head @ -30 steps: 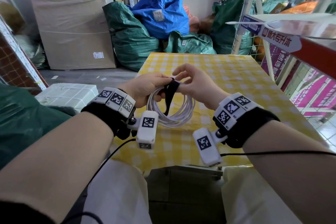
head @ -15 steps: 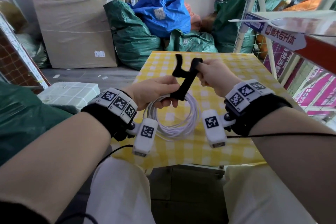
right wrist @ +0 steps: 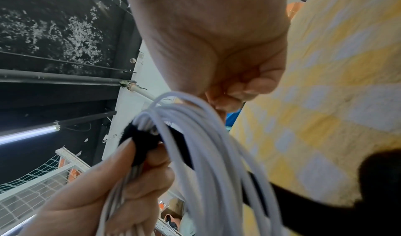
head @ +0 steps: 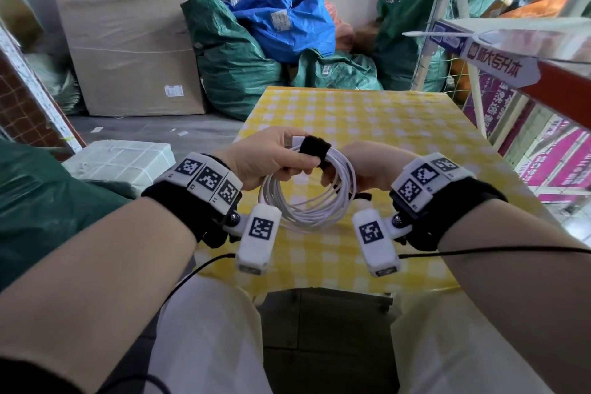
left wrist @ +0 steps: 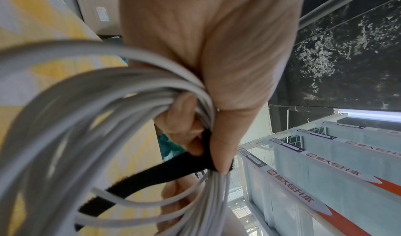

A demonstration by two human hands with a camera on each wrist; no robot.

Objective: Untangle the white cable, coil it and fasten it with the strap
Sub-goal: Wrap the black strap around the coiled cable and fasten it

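The white cable [head: 307, 211] is wound into a round coil and held up over the near part of the yellow checked table [head: 383, 125]. A black strap [head: 315, 147] is wrapped over the top of the bundle. My left hand [head: 271, 160] pinches coil and strap together there, thumb on the strap [left wrist: 173, 167]. The strap's loose tail runs down through the coil [right wrist: 217, 154] toward my right wrist. My right hand [head: 351, 169] grips the coil's right side with curled fingers [right wrist: 228, 92]; its fingertips are partly hidden.
Green and blue sacks [head: 240, 57] and a large cardboard box [head: 128, 51] are stacked beyond the table's far edge. A metal shelf rack with a red rail [head: 511, 51] stands close on the right. A white wrapped parcel [head: 121, 160] lies on the floor to the left.
Half a second ago my right hand held the strap stretched upward. The strap now lies wrapped over the bundle, and my right hand has dropped to the coil's right side.
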